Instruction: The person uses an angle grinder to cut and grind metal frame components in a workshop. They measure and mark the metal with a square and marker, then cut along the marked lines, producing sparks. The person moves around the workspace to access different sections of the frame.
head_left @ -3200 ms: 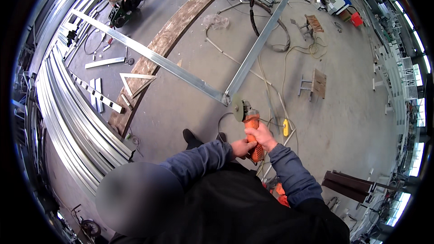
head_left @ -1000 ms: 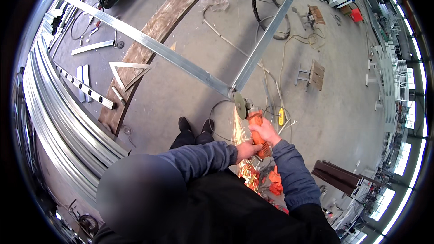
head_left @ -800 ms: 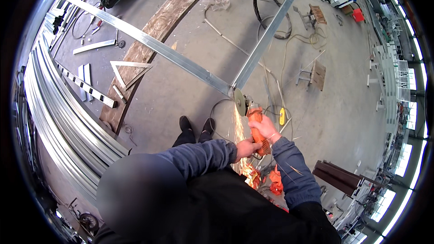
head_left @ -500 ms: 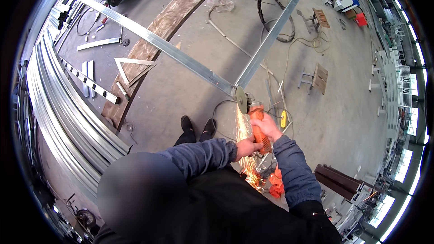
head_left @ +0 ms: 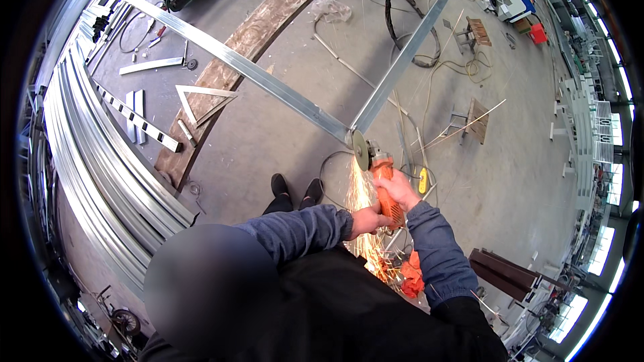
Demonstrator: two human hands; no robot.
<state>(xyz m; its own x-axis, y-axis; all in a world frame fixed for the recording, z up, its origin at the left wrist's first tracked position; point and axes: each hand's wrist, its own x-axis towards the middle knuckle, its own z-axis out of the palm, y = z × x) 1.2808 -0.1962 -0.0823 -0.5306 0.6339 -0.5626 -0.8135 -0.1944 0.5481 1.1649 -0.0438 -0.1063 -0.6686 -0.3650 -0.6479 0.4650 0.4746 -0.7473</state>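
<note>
Both my hands grip an orange angle grinder (head_left: 384,173). Its body sits in my right hand (head_left: 400,191), while my left hand (head_left: 367,221) is closed round the rear end. The grinder's round disc (head_left: 361,150) meets the corner where two long metal bars join. One metal bar (head_left: 228,55) runs off to the far left, the other metal bar (head_left: 406,55) to the far right. Bright sparks (head_left: 361,191) stream from the disc down towards me, past my left hand. The exact contact point is partly hidden by the disc.
A stack of long metal tubes (head_left: 111,161) lies at left. Under the left bar is a brown plank (head_left: 251,33), with a triangular metal frame (head_left: 201,90) on it. Cables (head_left: 426,60) trail over the floor. Small stools (head_left: 477,121) stand right; an orange cloth (head_left: 412,275) lies near the sparks.
The whole view has shifted slightly. The grinder stays at the bar corner in both hands, and sparks now also streak out to the right over the floor.
</note>
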